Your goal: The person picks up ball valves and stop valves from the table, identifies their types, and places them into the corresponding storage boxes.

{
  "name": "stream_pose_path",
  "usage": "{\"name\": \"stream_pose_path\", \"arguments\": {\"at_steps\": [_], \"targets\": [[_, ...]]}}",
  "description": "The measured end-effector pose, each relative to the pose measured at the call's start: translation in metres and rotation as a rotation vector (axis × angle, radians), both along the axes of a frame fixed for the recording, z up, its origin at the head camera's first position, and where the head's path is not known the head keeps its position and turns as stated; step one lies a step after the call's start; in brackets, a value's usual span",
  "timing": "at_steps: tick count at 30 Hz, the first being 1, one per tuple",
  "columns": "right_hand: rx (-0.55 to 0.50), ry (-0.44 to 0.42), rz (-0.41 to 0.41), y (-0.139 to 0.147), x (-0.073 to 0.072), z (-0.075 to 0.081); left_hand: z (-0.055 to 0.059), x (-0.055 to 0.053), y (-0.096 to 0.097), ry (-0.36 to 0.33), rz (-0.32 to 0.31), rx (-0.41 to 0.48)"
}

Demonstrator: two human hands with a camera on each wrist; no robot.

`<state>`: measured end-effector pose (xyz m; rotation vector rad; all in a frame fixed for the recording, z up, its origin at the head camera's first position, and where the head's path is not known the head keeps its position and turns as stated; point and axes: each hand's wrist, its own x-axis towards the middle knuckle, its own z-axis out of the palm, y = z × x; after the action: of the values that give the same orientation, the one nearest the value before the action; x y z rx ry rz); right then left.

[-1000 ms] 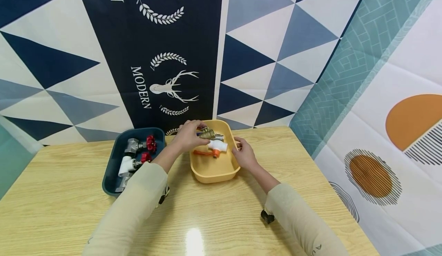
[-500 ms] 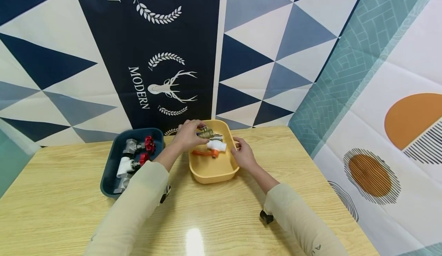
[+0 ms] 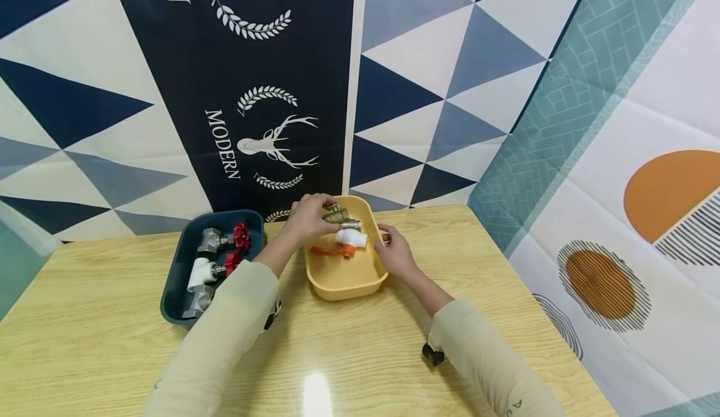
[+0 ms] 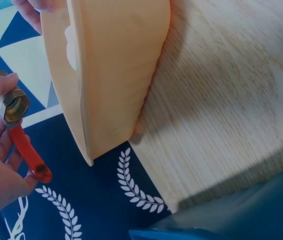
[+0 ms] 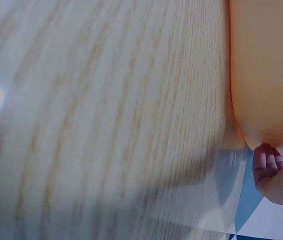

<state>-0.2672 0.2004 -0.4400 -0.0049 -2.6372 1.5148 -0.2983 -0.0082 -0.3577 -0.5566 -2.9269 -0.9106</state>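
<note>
My left hand (image 3: 308,220) is over the back left part of a yellow plastic tub (image 3: 349,292). It pinches a brass ball valve (image 3: 337,216) between thumb and fingers. In the left wrist view the valve's threaded opening shows, with its red lever (image 4: 29,155) hanging down beside the fingers. My right hand (image 3: 396,253) grips the tub's right rim; in the right wrist view its curled fingers (image 5: 265,160) touch the outer wall. Inside the tub lie a white plastic valve (image 3: 351,237) with an orange lever (image 3: 329,251) and a silvery metal fitting (image 3: 352,224), partly hidden.
A dark blue tub (image 3: 169,292) stands to the left on the wooden table (image 3: 349,354). It holds metal valves, a white valve (image 3: 200,274) and red handwheels (image 3: 242,237). My left forearm crosses its right side. A patterned cloth (image 3: 405,92) hangs right behind both tubs.
The head view has shifted slightly, so the scene sits a little further left. Both hands keep their places, the left on the ball valve and the right on the yellow tub.
</note>
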Motion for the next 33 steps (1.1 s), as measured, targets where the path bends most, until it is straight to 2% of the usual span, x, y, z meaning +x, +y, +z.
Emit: {"name": "stream_pose_path", "arguments": {"at_steps": [11, 21, 33], "targets": [[0.010, -0.010, -0.011, 0.000, -0.001, 0.000, -0.003, -0.003, 0.001, 0.011, 0.011, -0.005], [0.007, -0.034, -0.013, 0.000, 0.001, 0.001, -0.006, -0.007, 0.003, -0.009, 0.039, -0.018], [-0.019, -0.031, -0.004, 0.001, -0.001, 0.001, -0.011, -0.012, 0.007, -0.010, 0.042, -0.008]]}}
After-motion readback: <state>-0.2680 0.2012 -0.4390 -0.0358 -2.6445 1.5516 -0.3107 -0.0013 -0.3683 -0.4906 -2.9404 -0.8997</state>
